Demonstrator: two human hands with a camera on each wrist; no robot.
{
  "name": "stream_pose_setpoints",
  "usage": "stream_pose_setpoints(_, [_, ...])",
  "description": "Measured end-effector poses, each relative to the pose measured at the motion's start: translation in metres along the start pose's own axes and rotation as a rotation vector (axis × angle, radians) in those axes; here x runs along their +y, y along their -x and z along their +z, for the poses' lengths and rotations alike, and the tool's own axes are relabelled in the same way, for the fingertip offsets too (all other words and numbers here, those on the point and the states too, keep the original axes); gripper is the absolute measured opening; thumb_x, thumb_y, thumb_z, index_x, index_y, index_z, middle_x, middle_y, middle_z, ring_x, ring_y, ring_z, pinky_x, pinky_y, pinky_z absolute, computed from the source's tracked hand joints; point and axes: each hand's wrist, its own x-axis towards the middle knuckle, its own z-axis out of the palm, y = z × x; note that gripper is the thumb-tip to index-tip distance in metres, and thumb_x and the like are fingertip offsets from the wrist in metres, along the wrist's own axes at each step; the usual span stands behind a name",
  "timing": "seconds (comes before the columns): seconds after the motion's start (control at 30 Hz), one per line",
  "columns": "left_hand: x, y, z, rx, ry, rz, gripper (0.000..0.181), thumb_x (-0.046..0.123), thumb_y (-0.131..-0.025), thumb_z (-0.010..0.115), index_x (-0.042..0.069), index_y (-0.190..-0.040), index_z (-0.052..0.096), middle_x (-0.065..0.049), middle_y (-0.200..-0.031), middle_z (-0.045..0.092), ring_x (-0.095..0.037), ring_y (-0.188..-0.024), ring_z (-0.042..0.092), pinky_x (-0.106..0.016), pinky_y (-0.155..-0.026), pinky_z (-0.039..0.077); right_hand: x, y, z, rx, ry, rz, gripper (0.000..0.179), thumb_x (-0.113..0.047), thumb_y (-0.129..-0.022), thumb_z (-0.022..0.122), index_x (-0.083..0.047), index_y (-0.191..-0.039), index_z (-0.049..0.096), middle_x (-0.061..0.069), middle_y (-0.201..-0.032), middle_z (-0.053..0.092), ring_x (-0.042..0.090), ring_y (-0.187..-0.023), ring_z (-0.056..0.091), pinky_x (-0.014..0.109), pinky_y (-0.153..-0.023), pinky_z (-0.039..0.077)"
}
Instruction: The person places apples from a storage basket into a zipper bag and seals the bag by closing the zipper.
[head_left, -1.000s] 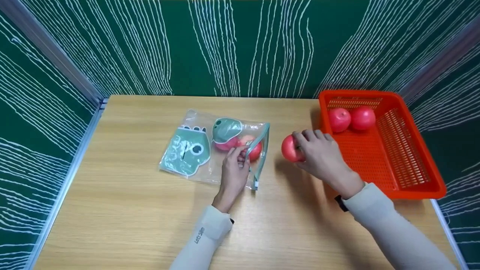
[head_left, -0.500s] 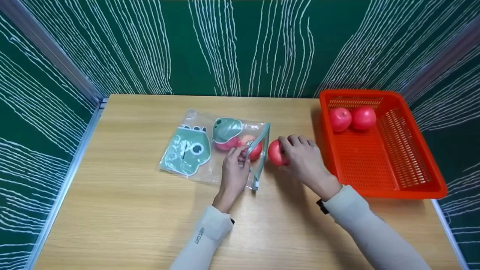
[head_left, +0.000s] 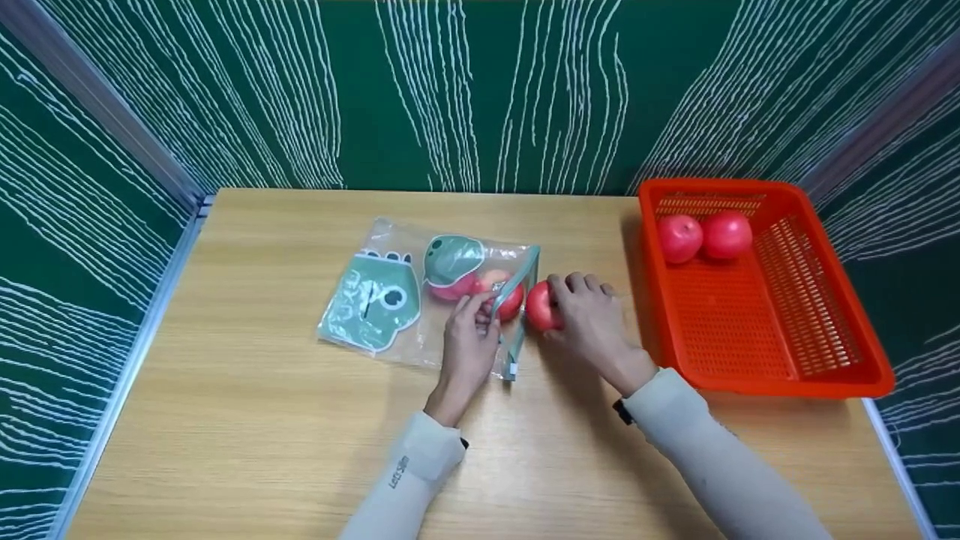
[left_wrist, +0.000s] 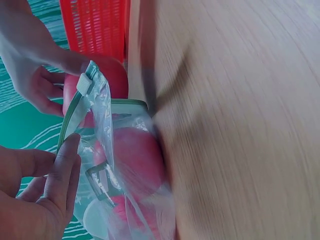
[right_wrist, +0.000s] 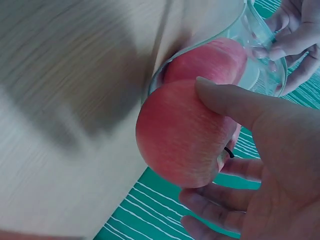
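Note:
A clear zip bag (head_left: 405, 352) with green cartoon prints lies on the table, its green-edged mouth held open toward the right. Two red apples are inside; one apple (left_wrist: 132, 157) lies close to the mouth. My left hand (head_left: 471, 337) pinches the bag's upper edge between thumb and fingers. In my right hand (head_left: 596, 322) is another red apple (right_wrist: 180, 132), gripped with the thumb on one side and fingers on the other. That apple is right at the bag's mouth, close to the apple inside. A white zip slider (left_wrist: 84, 84) sits at one end of the edge.
At the right stands a red plastic basket (head_left: 840, 300) with two apples (head_left: 703, 237) in its far left corner. The wooden table (head_left: 262, 420) is bounded by green panels (head_left: 480, 97) with white wavy lines at the back and sides.
My right hand has carried the apple leftward from beside the basket to the bag's mouth, slowing over the last half second. My left hand and the bag have stayed in place.

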Motion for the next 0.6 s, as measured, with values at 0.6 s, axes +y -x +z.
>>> stream_pose_setpoints(0.6, [0.000, 0.000, 0.002, 0.014, -0.024, 0.040, 0.035, -0.013, -0.090, 0.072, 0.000, -0.123, 0.070, -0.011, -0.104, 0.063, -0.022, -0.090, 0.065, -0.029, -0.083, 0.060, -0.009, -0.006, 0.016, 0.031, 0.026, 0.024, 0.081, -0.034, -0.083, 0.090, -0.001, -0.147, 0.051, 0.026, -0.134, 0.060, 0.044, -0.122, 0.054, 0.062, -0.104, 0.051])
